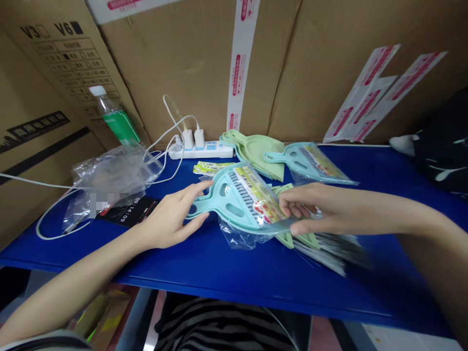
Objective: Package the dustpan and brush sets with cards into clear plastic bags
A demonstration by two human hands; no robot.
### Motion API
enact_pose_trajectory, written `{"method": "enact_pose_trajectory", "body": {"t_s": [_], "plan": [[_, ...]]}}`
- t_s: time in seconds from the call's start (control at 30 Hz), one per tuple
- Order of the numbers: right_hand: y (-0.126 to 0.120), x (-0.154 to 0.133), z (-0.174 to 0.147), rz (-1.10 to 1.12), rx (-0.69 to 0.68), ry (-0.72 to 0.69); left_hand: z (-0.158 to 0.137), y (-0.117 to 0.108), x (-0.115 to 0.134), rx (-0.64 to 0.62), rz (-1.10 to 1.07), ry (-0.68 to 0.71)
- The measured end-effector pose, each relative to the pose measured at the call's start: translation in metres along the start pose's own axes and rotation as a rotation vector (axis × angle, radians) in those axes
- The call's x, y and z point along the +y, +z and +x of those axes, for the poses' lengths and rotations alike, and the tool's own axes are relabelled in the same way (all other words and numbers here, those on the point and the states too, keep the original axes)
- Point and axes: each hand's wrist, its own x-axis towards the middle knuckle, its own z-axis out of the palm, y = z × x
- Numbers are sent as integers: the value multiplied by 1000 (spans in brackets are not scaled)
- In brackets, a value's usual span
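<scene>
A light-blue dustpan and brush set (234, 200) in a clear bag, with a printed label card (259, 195), lies between my hands, its handle pointing left. My left hand (171, 219) is at the handle end, thumb and fingers apart on either side of it. The curled fingers and thumb of my right hand (310, 209) close on the wide, bagged edge of the set. Partly beneath the set and my right hand are green brushes (307, 240) with grey bristles (329, 251).
Behind lie green dustpans (259, 148) and another bagged blue dustpan set (310, 161). A power strip (212, 149) with white cables, crumpled clear bags (113, 170), a phone (127, 212) and a bottle (117, 119) are at left. Cardboard boxes (183, 63) wall the blue table's back (219, 273).
</scene>
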Motion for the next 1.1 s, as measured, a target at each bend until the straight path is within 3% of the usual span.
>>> {"method": "enact_pose_trajectory", "body": {"t_s": [0.37,0.53,0.7,0.8,0.9,1.0,1.1], "plan": [[-1,-3,3,59,-12,-179,1,-2,-4,29,41,60],[-8,17,-3,-32,173,19,1,-4,-4,12,31,23],[-10,20,-2,-52,253,169,0,-4,-1,42,37,-8],[-2,8,7,10,392,163,0,-3,1,36,42,0],[9,0,15,53,423,62,0,-2,2,32,38,20],[13,4,18,11,498,6,-1,-3,3,36,46,23],[10,17,16,-57,565,50,-1,-3,3,56,68,33]]}}
